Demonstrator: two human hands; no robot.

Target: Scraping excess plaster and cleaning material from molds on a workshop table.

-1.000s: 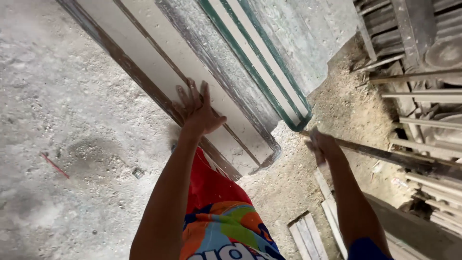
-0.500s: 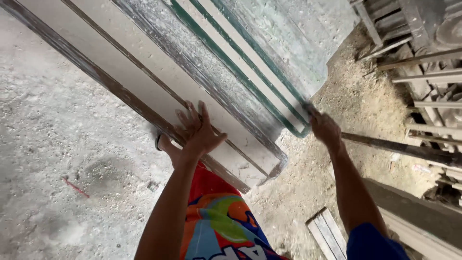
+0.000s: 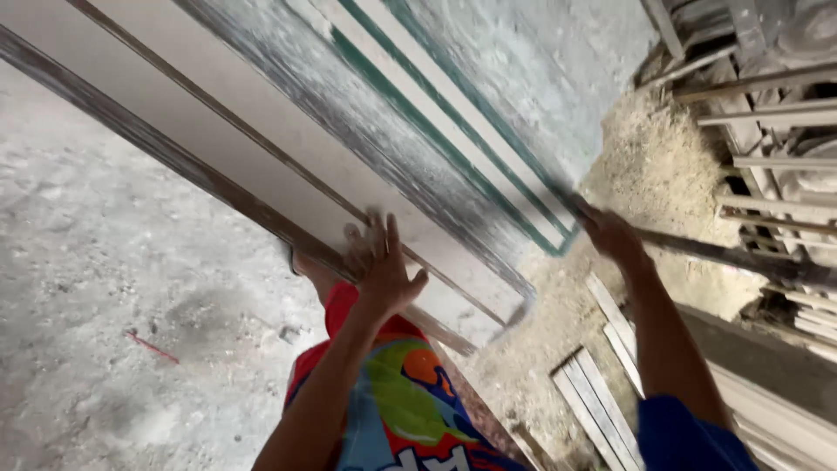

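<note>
A stack of long flat boards [image 3: 288, 131], pale with dark and green edges, runs from the upper left down to the lower middle. My left hand [image 3: 381, 266] presses flat against the near end of a pale board, fingers spread. My right hand [image 3: 610, 234] grips the far right edge of the stack near the green-edged board [image 3: 488, 148]. Both arms reach up from below, over my colourful shorts [image 3: 397, 401].
Dusty concrete floor [image 3: 113, 288] lies at the left. A heap of sawdust [image 3: 671, 174] sits at the right, beside a rack of wooden slats [image 3: 767, 113]. Loose planks [image 3: 602, 401] lie on the ground at the lower right.
The boards have swung up and toward the left and fill more of the view. Both hands have stayed on them, the right hand sliding up along the stack's right edge.
</note>
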